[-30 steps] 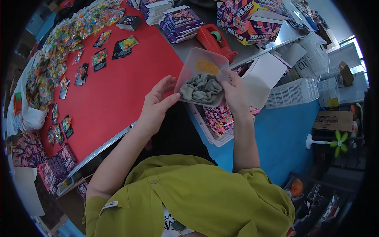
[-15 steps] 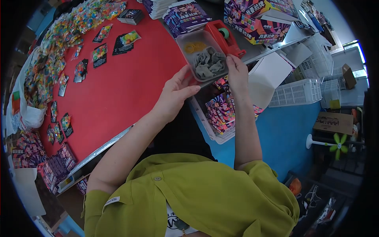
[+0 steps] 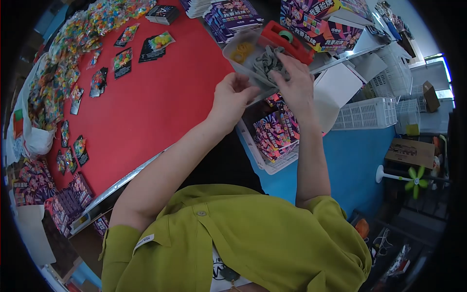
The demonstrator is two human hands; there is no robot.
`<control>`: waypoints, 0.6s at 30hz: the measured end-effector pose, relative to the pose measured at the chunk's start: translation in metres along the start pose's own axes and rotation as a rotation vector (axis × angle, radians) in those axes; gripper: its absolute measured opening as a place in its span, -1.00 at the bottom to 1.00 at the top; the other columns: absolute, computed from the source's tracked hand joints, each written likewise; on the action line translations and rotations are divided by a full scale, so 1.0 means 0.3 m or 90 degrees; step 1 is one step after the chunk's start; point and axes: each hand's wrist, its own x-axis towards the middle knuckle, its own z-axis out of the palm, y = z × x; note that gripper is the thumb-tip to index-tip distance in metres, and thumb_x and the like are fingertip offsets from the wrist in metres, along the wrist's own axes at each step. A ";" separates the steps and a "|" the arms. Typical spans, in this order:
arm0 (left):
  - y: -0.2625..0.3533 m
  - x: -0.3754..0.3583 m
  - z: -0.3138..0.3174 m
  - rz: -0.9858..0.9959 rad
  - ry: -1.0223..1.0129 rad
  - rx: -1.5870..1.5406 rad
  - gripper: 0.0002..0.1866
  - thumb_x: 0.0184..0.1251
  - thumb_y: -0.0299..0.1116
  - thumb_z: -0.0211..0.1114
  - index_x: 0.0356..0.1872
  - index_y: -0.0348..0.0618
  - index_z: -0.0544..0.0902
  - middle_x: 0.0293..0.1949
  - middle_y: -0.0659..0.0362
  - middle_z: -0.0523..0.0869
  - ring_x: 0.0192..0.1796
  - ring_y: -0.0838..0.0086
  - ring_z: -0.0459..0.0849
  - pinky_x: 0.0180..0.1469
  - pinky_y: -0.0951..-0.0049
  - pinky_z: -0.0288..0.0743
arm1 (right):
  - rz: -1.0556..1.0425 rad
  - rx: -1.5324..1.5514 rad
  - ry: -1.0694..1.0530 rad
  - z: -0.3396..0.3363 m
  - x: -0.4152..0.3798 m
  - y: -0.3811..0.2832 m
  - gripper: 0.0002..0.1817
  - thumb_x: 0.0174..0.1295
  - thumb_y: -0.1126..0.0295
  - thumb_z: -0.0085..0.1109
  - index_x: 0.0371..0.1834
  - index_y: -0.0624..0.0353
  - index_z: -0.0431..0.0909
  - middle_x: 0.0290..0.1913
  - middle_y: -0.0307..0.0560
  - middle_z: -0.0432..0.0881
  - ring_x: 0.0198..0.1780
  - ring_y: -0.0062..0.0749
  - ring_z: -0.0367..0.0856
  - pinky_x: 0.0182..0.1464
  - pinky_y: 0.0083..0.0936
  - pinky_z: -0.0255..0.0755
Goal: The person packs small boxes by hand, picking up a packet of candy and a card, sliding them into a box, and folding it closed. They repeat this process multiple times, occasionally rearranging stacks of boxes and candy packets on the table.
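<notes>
A clear plastic container [image 3: 249, 68] sits at the back edge of the red table, in front of the tape dispenser. Inside it are yellow rubber bands [image 3: 242, 52] on the left and a crumpled grey cloth-like bundle [image 3: 266, 63] on the right. My left hand [image 3: 232, 100] is at the container's near left side, its fingers curled and thumb against the wall. Reaching into the container from the right, my right hand [image 3: 296, 85] has its fingers and thumb bent round the grey bundle. The right fingertips are partly hidden.
A red tape dispenser [image 3: 292, 41] stands behind the container. Printed booklets [image 3: 233, 17] and display boxes [image 3: 321, 29] are farther back. A white basket [image 3: 270, 168] of printed packs is below. Candy bags [image 3: 63, 73] pile up on the left of the red table [image 3: 160, 102].
My right hand has left the container's right rim and moved onto the grey bundle, which is now bunched up. The container has shifted slightly up and right, with my left hand following.
</notes>
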 end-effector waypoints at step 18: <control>0.213 0.197 0.126 -0.131 -0.089 -0.478 -0.63 0.27 -0.14 0.24 -0.07 -0.20 0.52 -0.16 0.10 0.61 -0.10 0.42 0.61 -0.07 0.38 0.48 | 0.272 0.734 0.002 -0.008 0.110 -0.097 -0.88 0.20 0.55 0.17 -0.21 0.27 0.58 -0.28 -0.20 0.64 -0.22 -0.55 0.58 -0.10 -0.63 0.42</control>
